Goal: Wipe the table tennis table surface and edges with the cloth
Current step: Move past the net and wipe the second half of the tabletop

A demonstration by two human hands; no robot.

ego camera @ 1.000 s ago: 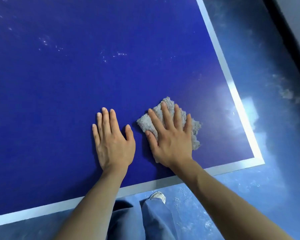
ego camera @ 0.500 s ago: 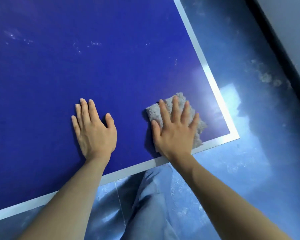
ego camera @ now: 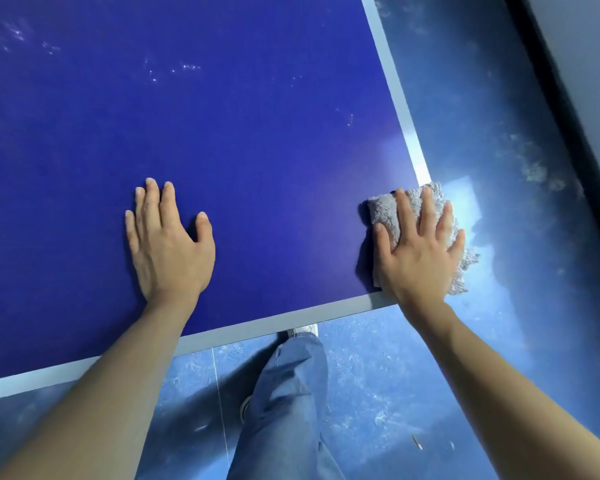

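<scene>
Table point(ego camera: 222, 133): deep blue top with a pale stripe along its near edge and right edge; the two stripes meet at the near right corner.
Cloth point(ego camera: 383, 211): grey and fluffy, lying on the near right corner. It covers the corner's stripe, and its frayed right side hangs past the right edge over the floor.
Right hand point(ego camera: 420, 254): flat on the cloth with fingers straight and spread, pressing it down; the heel of the palm sits at the near stripe.
Left hand point(ego camera: 167, 244): flat on bare blue, well left of the cloth, fingers straight and close, thumb out. It holds nothing.
Open room: bare top between the hands, and a wide run far and left.
Specks point(ego camera: 187, 67): faint white marks scattered across the far part of the top.
Floor point(ego camera: 378, 393): glossy mottled blue, near and right of the table.
Wall point(ego camera: 589, 81): grey with a dark base strip, far right.
Leg point(ego camera: 291, 393): blue trousers with a pale shoe point(ego camera: 303, 330) just under the near edge.
</scene>
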